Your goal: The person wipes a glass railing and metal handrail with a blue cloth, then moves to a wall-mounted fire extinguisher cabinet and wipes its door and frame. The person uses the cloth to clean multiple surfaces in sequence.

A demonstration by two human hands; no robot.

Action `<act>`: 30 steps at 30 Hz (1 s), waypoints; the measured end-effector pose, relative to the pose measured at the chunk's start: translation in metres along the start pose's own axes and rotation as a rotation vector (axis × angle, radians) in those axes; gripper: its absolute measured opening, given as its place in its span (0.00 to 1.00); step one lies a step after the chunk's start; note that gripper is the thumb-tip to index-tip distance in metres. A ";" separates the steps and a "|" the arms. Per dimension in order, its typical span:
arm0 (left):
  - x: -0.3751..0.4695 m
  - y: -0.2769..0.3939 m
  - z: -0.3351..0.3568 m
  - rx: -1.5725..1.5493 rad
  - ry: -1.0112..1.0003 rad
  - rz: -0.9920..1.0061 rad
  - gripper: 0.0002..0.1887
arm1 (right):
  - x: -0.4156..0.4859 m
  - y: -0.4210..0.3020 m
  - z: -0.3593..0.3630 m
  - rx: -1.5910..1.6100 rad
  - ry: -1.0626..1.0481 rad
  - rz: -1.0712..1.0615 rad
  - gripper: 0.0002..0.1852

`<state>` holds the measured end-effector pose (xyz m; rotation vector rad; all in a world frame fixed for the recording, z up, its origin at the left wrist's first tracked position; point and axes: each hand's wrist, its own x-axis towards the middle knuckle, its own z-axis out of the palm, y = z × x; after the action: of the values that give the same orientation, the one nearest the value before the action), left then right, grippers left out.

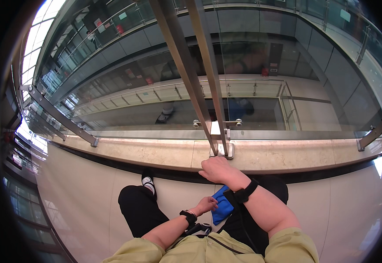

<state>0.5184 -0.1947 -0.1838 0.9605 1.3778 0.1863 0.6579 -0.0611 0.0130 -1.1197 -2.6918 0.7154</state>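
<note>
My right hand (222,171) reaches forward to the steel base plate (226,150) of a two-bar railing post (207,82). Its back faces me, and the curled fingers are hidden, so any item in them cannot be made out. My left hand (207,204) is lower, between my knees, its fingers bent beside a blue cloth (223,208). Whether those fingers grip the cloth is unclear. Part of the cloth is covered by my right forearm. Both wrists wear black straps.
A beige stone ledge (145,149) runs across in front, carrying a glass panel (138,108) with steel fittings. Slanted steel posts rise at left (62,116) and right (378,133). Beyond the glass is an atrium; a person (92,37) stands on a far walkway. Pale tiles (82,187) cover the floor.
</note>
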 end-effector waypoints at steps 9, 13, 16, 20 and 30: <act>0.014 -0.020 0.000 0.207 0.069 0.096 0.10 | 0.000 0.000 0.003 -0.020 -0.012 -0.006 0.17; 0.016 -0.026 0.000 0.354 0.101 0.215 0.10 | 0.000 -0.002 0.005 -0.025 -0.007 -0.029 0.17; 0.017 -0.027 0.001 0.448 0.144 0.251 0.10 | -0.001 -0.003 0.004 -0.023 0.009 -0.032 0.17; 0.016 -0.028 0.004 0.555 0.192 0.267 0.10 | -0.003 -0.006 0.003 -0.025 -0.011 -0.004 0.14; 0.015 -0.035 0.005 0.655 0.210 0.270 0.10 | -0.010 -0.009 -0.002 0.029 -0.028 -0.064 0.17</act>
<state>0.5119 -0.2089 -0.2187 1.7152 1.5293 0.0320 0.6600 -0.0726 0.0190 -1.0197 -2.7180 0.7626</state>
